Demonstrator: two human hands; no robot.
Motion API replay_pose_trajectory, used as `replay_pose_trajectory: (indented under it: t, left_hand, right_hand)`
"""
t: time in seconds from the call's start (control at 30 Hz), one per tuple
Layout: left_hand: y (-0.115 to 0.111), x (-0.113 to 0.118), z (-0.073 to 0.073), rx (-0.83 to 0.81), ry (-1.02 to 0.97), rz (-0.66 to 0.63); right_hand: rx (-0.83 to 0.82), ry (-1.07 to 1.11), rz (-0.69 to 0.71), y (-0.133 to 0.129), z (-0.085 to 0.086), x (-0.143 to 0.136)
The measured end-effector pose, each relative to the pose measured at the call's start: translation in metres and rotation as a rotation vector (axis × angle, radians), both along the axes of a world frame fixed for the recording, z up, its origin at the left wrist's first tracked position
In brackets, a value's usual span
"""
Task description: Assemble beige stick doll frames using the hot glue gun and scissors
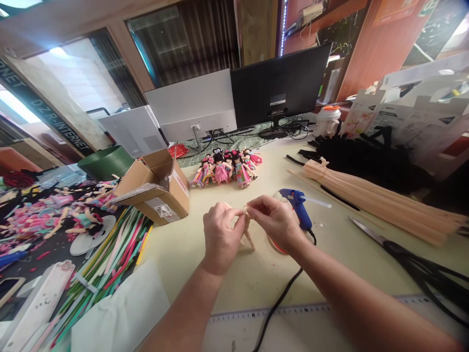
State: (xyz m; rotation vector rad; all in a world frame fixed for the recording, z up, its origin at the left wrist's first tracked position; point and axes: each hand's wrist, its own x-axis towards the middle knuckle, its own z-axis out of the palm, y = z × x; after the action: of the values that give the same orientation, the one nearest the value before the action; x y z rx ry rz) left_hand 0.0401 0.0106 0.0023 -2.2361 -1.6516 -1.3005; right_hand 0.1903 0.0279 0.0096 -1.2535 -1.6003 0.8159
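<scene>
Both my hands meet over the middle of the pale tabletop [176,261]. Between their fingertips is a small beige figure [248,235] of twisted fuzzy stems, its leg-like ends hanging downward. My left hand [223,234] pinches it from the left, thumb and index finger together. From the right, my right hand [274,220] pinches the top of the same figure. Fingers hide most of its upper part. Just beyond my right hand lies a blue glue gun [300,210] with a clear glue stick in its back. Something red-rimmed shows partly under that hand.
Finished dolls [223,168] stand behind my hands, beside an open cardboard box [163,195]. Colourful stems [110,254] and more dolls lie left. Beige stems [366,200], black stems [373,156] and black scissors [406,259] lie right. A cable and ruler [271,313] cross the front.
</scene>
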Motion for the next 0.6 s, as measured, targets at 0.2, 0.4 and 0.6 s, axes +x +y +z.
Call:
replay_pose_trajectory:
  t: [0.2,0.4,0.6]
  left_hand:
    - [-0.002,-0.002,0.003,-0.330,-0.262,-0.114]
    - [0.001,-0.007,0.008,-0.814,-0.645,-0.344]
    - [0.007,-0.011,0.003,-0.892,-0.852,-0.473]
  right_hand:
    - [0.063,-0.046,0.014,0.001,-0.005,-0.001]
    - [0.098,-0.088,0.008,0.000,-0.006,-0.002]
    - [0.108,-0.143,-0.009,-0.002,0.002,-0.001]
